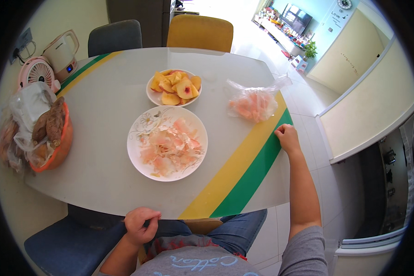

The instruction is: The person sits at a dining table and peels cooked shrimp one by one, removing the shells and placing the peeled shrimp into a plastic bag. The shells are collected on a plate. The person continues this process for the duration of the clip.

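Note:
My left hand (pixel 142 224) rests at the table's near edge, thumb and index finger touching at the tips, with nothing seen between them. My right hand (pixel 285 136) lies curled at the table's right edge, on the green stripe; whether it holds anything is hidden. A large white plate (pixel 134 138) with a flower pattern bears a heap of thin pinkish shavings or peels (pixel 170 145). Just behind it a smaller white bowl or plate (pixel 151 96) holds cut peach-like fruit pieces (pixel 176 86). Near my right hand, farther back, sits a clear plastic bag (pixel 255 103) with pinkish contents.
An orange basket (pixel 67 138) with sweet potatoes (pixel 55 120) and plastic bags stands at the left. Behind it are a pink fan (pixel 38 72) and an electric kettle (pixel 62 55). A yellow chair (pixel 200 32) and a grey chair (pixel 115 36) stand beyond the table, a blue seat (pixel 72 241) at near left.

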Available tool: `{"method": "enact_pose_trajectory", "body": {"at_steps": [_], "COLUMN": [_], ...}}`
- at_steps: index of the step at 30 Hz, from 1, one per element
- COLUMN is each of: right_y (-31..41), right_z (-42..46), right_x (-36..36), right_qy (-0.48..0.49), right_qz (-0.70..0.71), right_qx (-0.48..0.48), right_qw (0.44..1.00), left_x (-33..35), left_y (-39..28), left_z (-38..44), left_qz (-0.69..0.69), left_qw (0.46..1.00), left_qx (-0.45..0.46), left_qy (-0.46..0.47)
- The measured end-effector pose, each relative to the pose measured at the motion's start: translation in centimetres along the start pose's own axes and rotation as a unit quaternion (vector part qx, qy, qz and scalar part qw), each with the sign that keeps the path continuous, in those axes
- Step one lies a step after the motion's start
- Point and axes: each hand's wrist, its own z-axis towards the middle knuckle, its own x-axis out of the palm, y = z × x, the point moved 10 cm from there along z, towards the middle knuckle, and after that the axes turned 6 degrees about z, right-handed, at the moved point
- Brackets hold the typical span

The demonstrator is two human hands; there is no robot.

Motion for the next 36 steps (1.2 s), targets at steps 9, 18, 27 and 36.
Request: {"method": "enact_pose_trajectory", "body": {"at_steps": [9, 18, 27, 36], "right_y": [10.3, 14.2, 20.0, 31.9], "right_z": [-7.2, -11.0, -14.1, -14.5], "right_x": [3.6, 3.1, 5.2, 6.1], "right_qy": [0.194, 0.158, 0.300, 0.123], "right_qz": [0.150, 0.056, 0.218, 0.176], "right_qx": [-0.122, -0.225, -0.163, -0.435], "right_qw": [0.962, 0.960, 0.914, 0.874], "left_x": [-0.2, -0.1, -0.3, -0.6], "left_y": [-0.2, -0.5, 0.2, 1.0], "left_z": [0.0, 0.2, -0.2, 0.0], "left_qz": [-0.007, -0.010, -0.023, -0.078], "left_qw": [1.000, 1.000, 1.000, 0.995], "left_qx": [0.008, 0.028, 0.000, -0.062], "left_qy": [0.000, 0.002, 0.009, 0.018]}}
